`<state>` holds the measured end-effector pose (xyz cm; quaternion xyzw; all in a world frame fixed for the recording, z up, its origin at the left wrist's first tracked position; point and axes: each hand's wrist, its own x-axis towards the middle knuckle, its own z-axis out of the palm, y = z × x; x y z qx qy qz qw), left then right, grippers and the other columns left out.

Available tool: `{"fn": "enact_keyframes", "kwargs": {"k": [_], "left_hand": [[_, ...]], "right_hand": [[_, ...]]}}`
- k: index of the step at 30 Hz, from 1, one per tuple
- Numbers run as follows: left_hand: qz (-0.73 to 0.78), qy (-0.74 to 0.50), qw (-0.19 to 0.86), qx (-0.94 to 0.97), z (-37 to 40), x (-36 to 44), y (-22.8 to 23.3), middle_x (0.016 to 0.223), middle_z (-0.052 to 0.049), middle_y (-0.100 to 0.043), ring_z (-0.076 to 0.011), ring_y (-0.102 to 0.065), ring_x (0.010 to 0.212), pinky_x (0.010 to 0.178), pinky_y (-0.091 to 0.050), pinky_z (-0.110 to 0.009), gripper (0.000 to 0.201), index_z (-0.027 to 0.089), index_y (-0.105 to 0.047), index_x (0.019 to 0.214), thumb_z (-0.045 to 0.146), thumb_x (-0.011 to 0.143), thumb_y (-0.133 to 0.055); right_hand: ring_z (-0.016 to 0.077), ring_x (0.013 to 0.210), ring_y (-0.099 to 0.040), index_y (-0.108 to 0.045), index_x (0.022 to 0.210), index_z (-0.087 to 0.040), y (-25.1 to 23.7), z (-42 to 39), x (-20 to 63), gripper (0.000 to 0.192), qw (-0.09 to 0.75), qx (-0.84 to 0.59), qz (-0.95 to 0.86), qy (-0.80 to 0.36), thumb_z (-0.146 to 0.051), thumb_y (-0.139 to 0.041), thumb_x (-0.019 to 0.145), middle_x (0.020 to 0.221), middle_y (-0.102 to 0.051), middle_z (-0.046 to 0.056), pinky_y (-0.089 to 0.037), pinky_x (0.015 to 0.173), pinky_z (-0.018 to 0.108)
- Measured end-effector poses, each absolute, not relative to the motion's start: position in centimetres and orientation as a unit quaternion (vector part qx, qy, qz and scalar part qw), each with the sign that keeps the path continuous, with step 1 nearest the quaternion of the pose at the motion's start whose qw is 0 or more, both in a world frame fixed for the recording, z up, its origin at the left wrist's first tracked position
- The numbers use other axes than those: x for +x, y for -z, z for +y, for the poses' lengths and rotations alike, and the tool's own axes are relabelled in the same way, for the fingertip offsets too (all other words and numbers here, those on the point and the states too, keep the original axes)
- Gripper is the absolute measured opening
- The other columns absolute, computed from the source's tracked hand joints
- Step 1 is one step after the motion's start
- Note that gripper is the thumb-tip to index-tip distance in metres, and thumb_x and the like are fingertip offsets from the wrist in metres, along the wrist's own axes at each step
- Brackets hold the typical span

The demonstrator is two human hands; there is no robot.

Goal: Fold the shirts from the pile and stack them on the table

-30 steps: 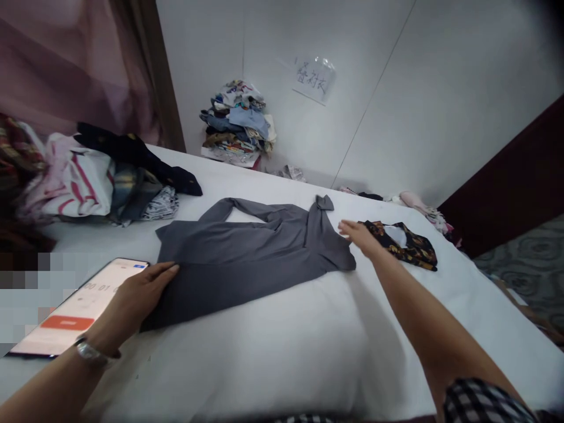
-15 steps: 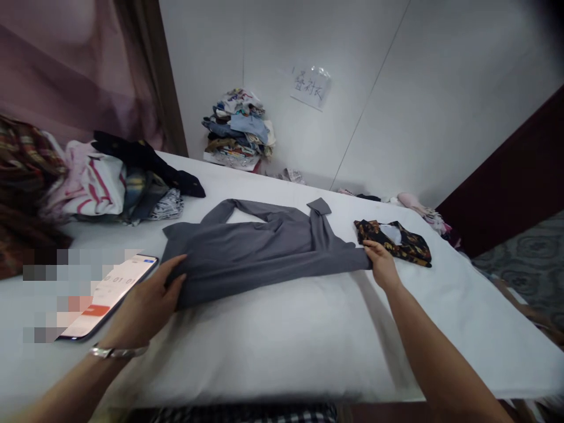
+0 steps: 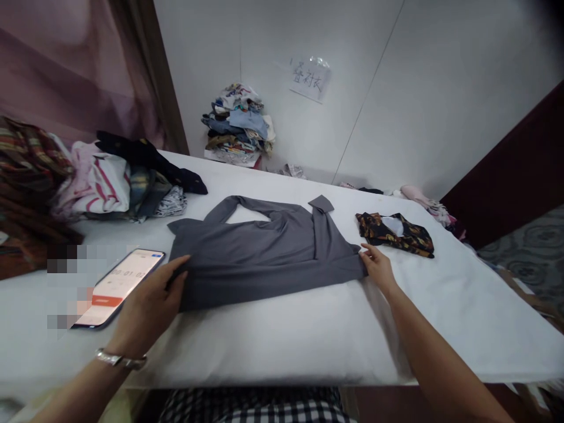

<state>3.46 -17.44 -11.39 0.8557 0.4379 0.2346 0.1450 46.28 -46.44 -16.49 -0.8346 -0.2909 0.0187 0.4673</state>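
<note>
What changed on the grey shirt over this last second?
The right hand came back from the shirt's far corner to its near right edge. The left hand closed on the left edge, and the grey shirt is now folded narrower. The phone, patterned cloth and clothes pile stayed put.

Shirt (image 3: 264,258) mid-table (image 3: 286,341), phone (image 3: 118,286) to its left, folded garment (image 3: 394,234) right, clothes heap (image 3: 110,182) behind-left.

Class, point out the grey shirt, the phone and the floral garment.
Grey shirt (image 3: 259,258), head view, middle of the folded body.
Phone (image 3: 118,285), head view, its screen.
Floral garment (image 3: 394,235), head view, its patterned top.
</note>
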Motion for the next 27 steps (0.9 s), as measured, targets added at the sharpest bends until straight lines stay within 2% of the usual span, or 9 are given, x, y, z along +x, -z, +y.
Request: {"fn": "enact_keyframes", "kwargs": {"k": [3,7,11,14,17,21,25,27], "left_hand": [[0.448,-0.179,0.106,0.870,-17.2,3.9,11.7,0.127,-0.012,-0.064,-0.0264,-0.064,0.109,0.092,-0.050,-0.039,0.044,0.016,-0.052,0.130,0.035,0.095,-0.034],[0.435,-0.049,0.070,0.897,-16.8,4.0,12.7,0.125,-0.016,-0.062,-0.0264,-0.068,0.097,0.079,-0.052,-0.037,0.045,0.011,-0.053,0.127,0.029,0.096,-0.026],[0.432,-0.042,-0.003,0.901,-16.4,4.3,11.9,0.113,-0.014,-0.064,-0.0272,-0.069,0.090,0.070,-0.053,-0.038,0.044,0.014,-0.057,0.121,0.030,0.096,-0.025],[0.404,-0.065,-0.031,0.912,-16.4,6.3,10.1,0.116,-0.013,-0.063,-0.0276,-0.067,0.095,0.070,-0.053,-0.038,0.041,0.016,-0.058,0.119,0.034,0.096,-0.029],[0.332,-0.089,0.001,0.939,-16.8,10.7,8.2,0.127,-0.010,-0.059,-0.0233,-0.067,0.098,0.068,-0.052,-0.032,0.038,0.019,-0.057,0.122,0.035,0.096,-0.033],[0.200,-0.105,0.027,0.974,-17.6,19.5,7.2,0.124,-0.009,-0.062,-0.0197,-0.067,0.098,0.075,-0.051,-0.028,0.031,0.020,-0.062,0.114,0.031,0.095,-0.039],[0.140,-0.101,0.019,0.985,-17.8,29.6,7.5,0.114,-0.011,-0.066,-0.0183,-0.069,0.095,0.078,-0.051,-0.027,0.024,0.014,-0.065,0.104,0.026,0.090,-0.049],[0.131,-0.102,0.010,0.986,-17.9,34.3,7.9,0.111,-0.009,-0.068,-0.0168,-0.068,0.097,0.077,-0.049,-0.024,0.026,0.011,-0.065,0.090,0.023,0.091,-0.042]], "right_hand": [[0.0195,0.070,-0.059,-0.068,0.110,-0.019,16.8,-46.3,46.3,0.042,0.389,-0.858,-0.333,0.021,-0.043,-0.049,0.082,0.086,-0.069,0.006,-0.047,0.067,0.034],[0.0242,0.090,-0.063,-0.070,0.105,-0.021,17.1,-46.1,45.6,0.034,0.276,-0.881,-0.379,0.070,-0.031,-0.045,0.085,0.098,-0.070,0.009,-0.048,0.086,0.040],[0.0263,0.104,-0.061,-0.067,0.114,-0.021,15.5,-45.3,43.5,0.036,0.285,-0.847,-0.433,0.118,-0.032,-0.043,0.089,0.111,-0.067,0.012,-0.048,0.095,0.044],[0.0242,0.119,-0.056,-0.065,0.120,-0.021,14.4,-44.2,41.7,0.038,0.301,-0.797,-0.518,0.081,-0.036,-0.042,0.094,0.126,-0.062,0.012,-0.044,0.104,0.042],[0.0260,0.133,-0.046,-0.061,0.128,-0.019,14.9,-43.0,40.6,0.043,0.236,-0.790,-0.566,-0.002,-0.038,-0.043,0.095,0.140,-0.054,0.013,-0.038,0.110,0.045],[0.0286,0.144,-0.030,-0.048,0.142,-0.020,16.8,-42.3,40.0,0.050,0.146,-0.817,-0.557,-0.044,-0.039,-0.039,0.096,0.154,-0.037,0.011,-0.027,0.115,0.053],[0.0261,0.146,-0.026,-0.043,0.145,-0.023,17.2,-42.4,39.9,0.051,0.138,-0.818,-0.556,-0.048,-0.040,-0.036,0.098,0.157,-0.031,0.008,-0.023,0.117,0.051],[0.0269,0.146,-0.025,-0.044,0.145,-0.022,17.0,-42.5,39.9,0.052,0.143,-0.817,-0.557,-0.055,-0.040,-0.036,0.098,0.157,-0.031,0.008,-0.022,0.117,0.051]]}}
